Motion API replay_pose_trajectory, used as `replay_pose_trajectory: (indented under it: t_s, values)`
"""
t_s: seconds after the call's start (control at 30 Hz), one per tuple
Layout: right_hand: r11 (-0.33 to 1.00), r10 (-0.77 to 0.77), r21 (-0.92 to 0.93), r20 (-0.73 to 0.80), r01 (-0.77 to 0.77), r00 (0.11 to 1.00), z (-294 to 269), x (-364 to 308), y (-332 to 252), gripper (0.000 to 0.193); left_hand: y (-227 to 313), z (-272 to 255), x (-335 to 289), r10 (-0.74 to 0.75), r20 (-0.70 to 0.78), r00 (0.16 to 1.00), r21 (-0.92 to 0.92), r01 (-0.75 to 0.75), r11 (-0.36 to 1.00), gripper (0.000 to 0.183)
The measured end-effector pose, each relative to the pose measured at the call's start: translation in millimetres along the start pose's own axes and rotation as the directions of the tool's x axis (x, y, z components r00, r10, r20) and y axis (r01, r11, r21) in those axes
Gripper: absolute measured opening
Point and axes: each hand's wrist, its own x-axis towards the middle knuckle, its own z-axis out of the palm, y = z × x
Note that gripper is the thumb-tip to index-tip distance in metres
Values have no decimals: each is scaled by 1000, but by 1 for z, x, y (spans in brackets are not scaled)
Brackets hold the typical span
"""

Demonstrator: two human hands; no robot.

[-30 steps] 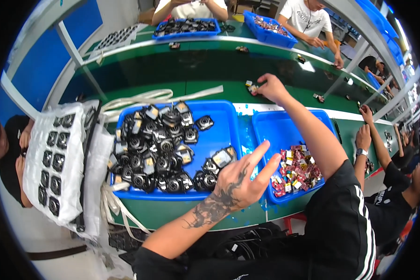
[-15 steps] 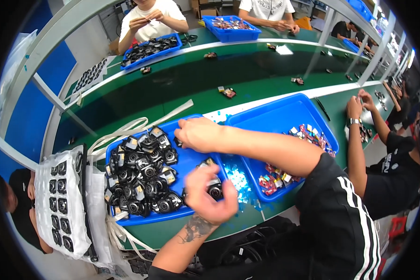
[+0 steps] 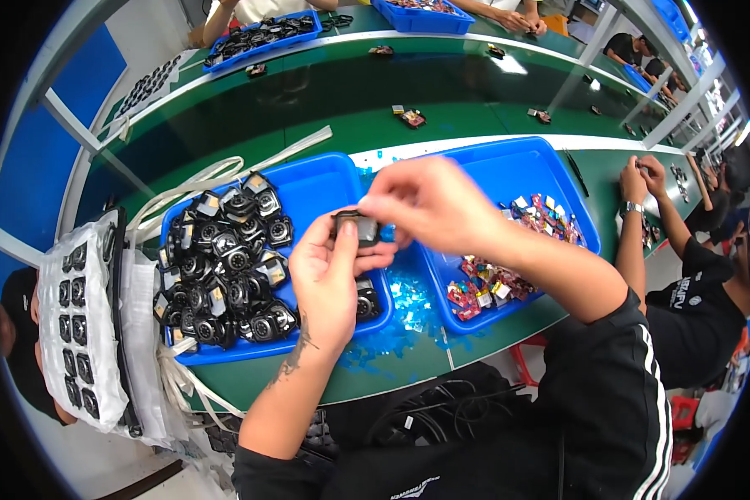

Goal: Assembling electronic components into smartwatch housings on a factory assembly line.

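Observation:
My left hand point(image 3: 329, 271) holds a small black plastic housing point(image 3: 358, 228), its thumb across the dark face. Close against its upper right side, my right hand point(image 3: 442, 204) has its fingers drawn together; they are blurred, and what they pinch is hidden. A bit of blue film point(image 3: 387, 233) shows by the fingertips. To the left, a blue tray point(image 3: 317, 171) carries a heap of similar black housings point(image 3: 233, 250) with round dials. One more housing point(image 3: 367, 300) lies at the tray's right end, partly behind my left hand.
A second blue tray point(image 3: 508, 167) at right holds small red, white and yellow parts point(image 3: 492, 283). Blue film scraps point(image 3: 412, 300) litter the green table between the trays. White straps point(image 3: 225, 171) and a filled tray stack point(image 3: 79, 325) stand left. Co-workers sit around.
Both hands have come together over the tray's right side. My left hand has risen with a housing in it; my right has moved right, from the tray's far edge to that housing.

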Motion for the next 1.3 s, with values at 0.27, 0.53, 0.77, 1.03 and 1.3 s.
replay_pose_trajectory:
  t_s: [0.27, 0.53, 0.77, 1.03, 1.3]
  values:
    - [820, 142, -564, 358, 92, 923, -66, -71, 25, 10, 5, -1, 2, -155, -149, 977, -163, 130, 978, 16]
    - [791, 29, -608, 154, 71, 988, -68, -94, 31, 12, 5, 2, -4, -238, 51, 970, -54, 240, 969, 38]
    - [984, 160, 130, -328, -124, 931, -74, -97, 36, 11, 1, 4, -9, -157, 193, 969, 215, 115, 970, 20]
    - [935, 90, 352, -91, -52, 992, -21, -78, 15, 13, -3, 18, -20, -10, 363, 932, 515, -192, 836, 19]
    - [875, -384, -384, -184, 293, 905, 2, -64, 10, 15, -11, 8, -15, -21, 209, 978, 369, -59, 928, 14]
